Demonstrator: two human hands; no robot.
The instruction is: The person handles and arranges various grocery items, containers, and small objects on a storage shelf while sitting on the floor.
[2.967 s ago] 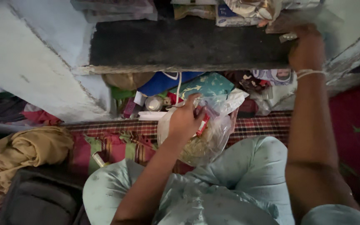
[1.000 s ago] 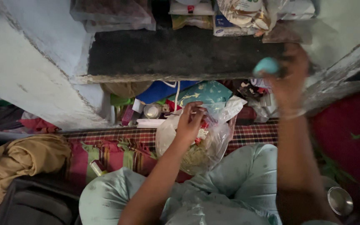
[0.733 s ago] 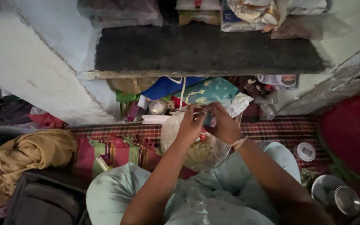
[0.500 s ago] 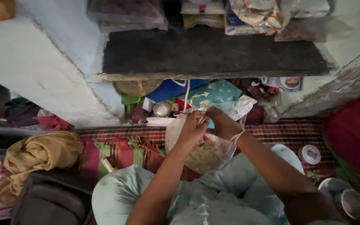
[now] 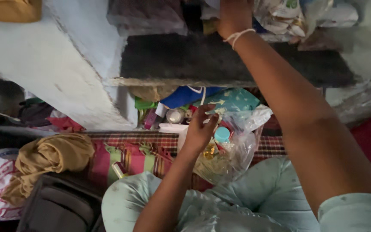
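Observation:
My left hand grips the rim of a clear plastic bag that rests on my lap and holds it open. Inside the bag lie yellowish contents and a small container with a light blue cap. My right hand is stretched up to the dark stone shelf, a white thread around its wrist. Its fingers lie among the packets at the back of the shelf and are cut off by the frame's top edge, so what they hold is hidden.
Under the shelf sit a teal patterned cloth, a blue item and small jars. A plaid mat covers the floor. A mustard cloth and a dark bag lie at the left. A white wall slab slants beside the shelf.
My right hand brought a light blue thing down from the shelf to the bag, left it inside, and has risen back to the shelf. My left hand stayed on the bag.

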